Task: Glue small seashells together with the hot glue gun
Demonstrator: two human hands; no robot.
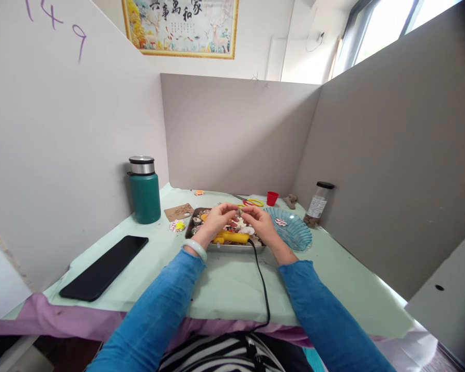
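Above a shallow metal tray (225, 248) my left hand (217, 221) and my right hand (260, 223) come together with closed fingertips. A small dark item (239, 212) shows between them, too small to name. The tray holds several shells and small coloured pieces (245, 227), partly hidden by my hands. Across the tray's near side lies a yellow glue gun (232, 237), its black cord (262, 281) running down over the table edge towards me. Neither hand grips the glue gun.
Right of the tray sits a blue ribbed plate (300, 235) with a small patterned piece (281, 222). Behind are scissors (252, 202), a red cup (272, 198) and a jar (318, 205). On the left stand a green bottle (144, 194), a phone (105, 267) and brown card (178, 212). Partitions surround the table.
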